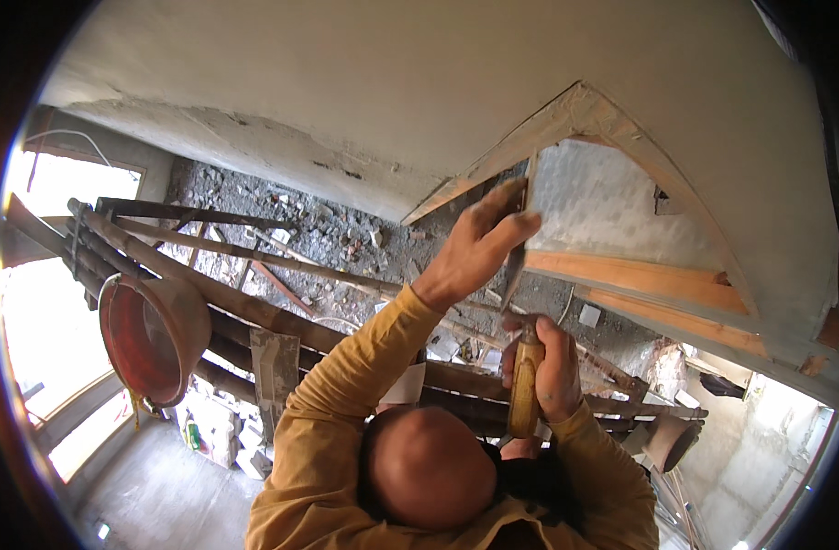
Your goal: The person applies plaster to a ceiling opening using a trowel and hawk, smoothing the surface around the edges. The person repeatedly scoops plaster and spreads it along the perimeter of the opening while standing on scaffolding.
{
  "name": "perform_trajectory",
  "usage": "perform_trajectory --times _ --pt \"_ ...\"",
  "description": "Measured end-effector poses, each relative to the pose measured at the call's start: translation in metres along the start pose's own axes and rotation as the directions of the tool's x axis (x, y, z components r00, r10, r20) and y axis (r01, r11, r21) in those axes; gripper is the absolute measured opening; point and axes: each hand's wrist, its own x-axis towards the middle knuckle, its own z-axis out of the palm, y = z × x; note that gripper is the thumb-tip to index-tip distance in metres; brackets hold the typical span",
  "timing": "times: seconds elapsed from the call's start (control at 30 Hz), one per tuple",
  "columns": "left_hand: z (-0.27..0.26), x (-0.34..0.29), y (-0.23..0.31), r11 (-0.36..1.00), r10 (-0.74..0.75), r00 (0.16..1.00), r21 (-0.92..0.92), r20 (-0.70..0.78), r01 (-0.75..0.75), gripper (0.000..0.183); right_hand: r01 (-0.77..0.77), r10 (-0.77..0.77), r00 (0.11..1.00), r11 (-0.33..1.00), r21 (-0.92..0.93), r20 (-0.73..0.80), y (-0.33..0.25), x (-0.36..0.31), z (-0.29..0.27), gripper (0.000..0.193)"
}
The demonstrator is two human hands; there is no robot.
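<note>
My right hand (557, 374) is closed around the yellow wooden handle of a trowel (524, 390). The trowel's narrow grey blade is seen nearly edge-on and points away from me, up toward my left hand (474, 246). That hand is stretched out beside the blade, thumb apart from the fingers. Its fingertips are close to the blade's far end; whether they touch it I cannot tell. Both hands are in front of a pointed opening in a plastered wall (346, 82), with a smooth border (607, 115) around the opening.
Orange-brown boards (640, 271) cross the opening. Bamboo scaffold poles (254, 310) run below my arms. A bucket with a reddish inside (154, 339) hangs at the left, another bucket (669, 444) at the right. Rubble (319, 229) covers the ground far below.
</note>
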Motion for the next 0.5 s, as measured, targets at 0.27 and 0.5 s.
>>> perform_trajectory --times 0.27,0.5 --pt "0.024 0.007 -0.022 0.983 0.060 0.993 -0.177 0.097 -0.042 0.068 0.336 -0.492 0.864 0.721 -0.606 -0.107 0.054 0.016 -0.074 0.022" --pt "0.074 0.043 -0.007 0.962 0.190 0.974 -0.177 -0.122 -0.210 0.083 0.487 -0.726 0.688 0.468 -0.737 -0.006 0.015 0.037 -0.092 0.028"
